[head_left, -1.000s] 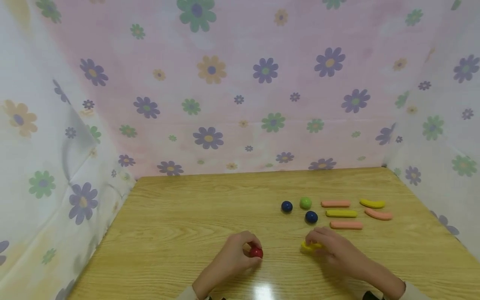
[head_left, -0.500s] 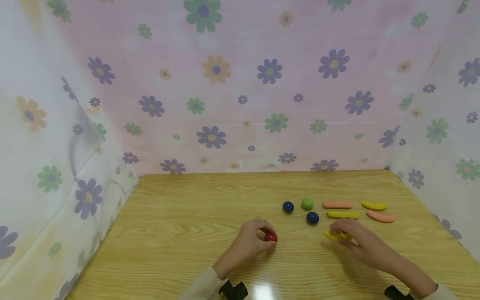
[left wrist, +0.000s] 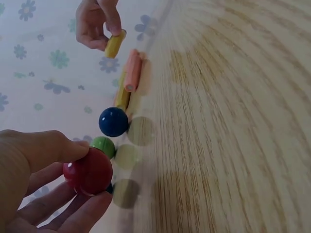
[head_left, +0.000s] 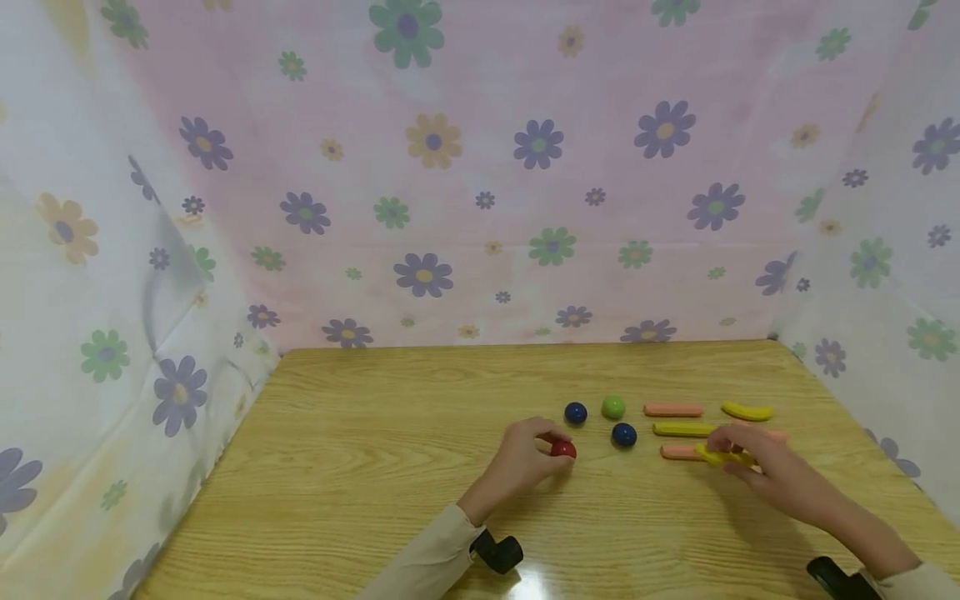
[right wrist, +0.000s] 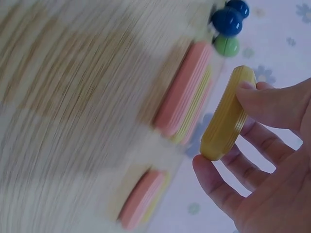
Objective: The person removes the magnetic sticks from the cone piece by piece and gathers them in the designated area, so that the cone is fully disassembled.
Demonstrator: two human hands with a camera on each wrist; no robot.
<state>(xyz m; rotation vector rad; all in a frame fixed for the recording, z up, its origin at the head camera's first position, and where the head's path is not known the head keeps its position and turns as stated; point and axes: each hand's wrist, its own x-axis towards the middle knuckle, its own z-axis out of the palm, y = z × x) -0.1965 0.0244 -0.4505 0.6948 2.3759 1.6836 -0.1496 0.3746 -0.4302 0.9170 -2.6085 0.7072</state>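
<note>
My left hand point(head_left: 521, 458) holds a shiny red ball point(head_left: 564, 450) between thumb and fingers, just in front of two dark blue balls point(head_left: 624, 434) and a green ball point(head_left: 613, 407). In the left wrist view, the red ball point(left wrist: 88, 171) partly hides the green one. On the other side, my right hand point(head_left: 780, 475) pinches a curved yellow stick point(right wrist: 228, 114), ridged and banana-like. It overlaps a straight pink stick point(head_left: 678, 452) in the head view and hangs above the wood in the right wrist view. The fingers partly cover a curved pink stick point(head_left: 778, 435).
Behind the right hand lie another straight pink stick point(head_left: 673, 410), a straight yellow stick point(head_left: 681, 429) and a curved yellow stick point(head_left: 747, 412), roughly lined up. The wooden table point(head_left: 390, 417) is bounded by flowered cloth point(head_left: 465, 175) at the back and both sides.
My left hand has moved right and farther back with the red ball, closer to the blue balls. My right hand has carried the curved yellow stick rightward and back, over the pink sticks.
</note>
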